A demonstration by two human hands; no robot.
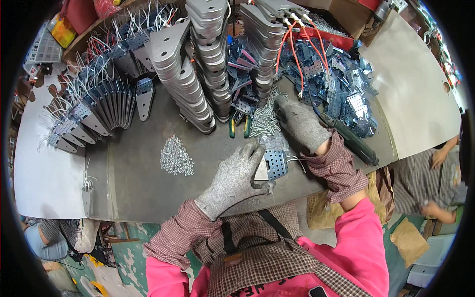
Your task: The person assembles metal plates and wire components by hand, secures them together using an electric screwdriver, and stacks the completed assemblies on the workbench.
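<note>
My left hand (233,175), in a grey glove, grips a flat metal plate from its left side, fingers along the far edge and thumb along the near one. On that plate lies a blue perforated bracket (276,164) with white wires at its right end. My right hand (302,123), also gloved, reaches over the right side of a heap of screws (267,118). Its fingers are bent down and partly hidden, so what they pinch is out of sight. A dark green power screwdriver (354,143) lies just right of my right wrist.
Tall stacks of grey metal plates (180,74) stand at the back. Blue brackets (341,84) are piled at the right. Wired assemblies (99,106) line the left. Small nuts (175,157) lie left of my hands; green-handled pliers (239,127) sit ahead. Another person (428,173) is at the right.
</note>
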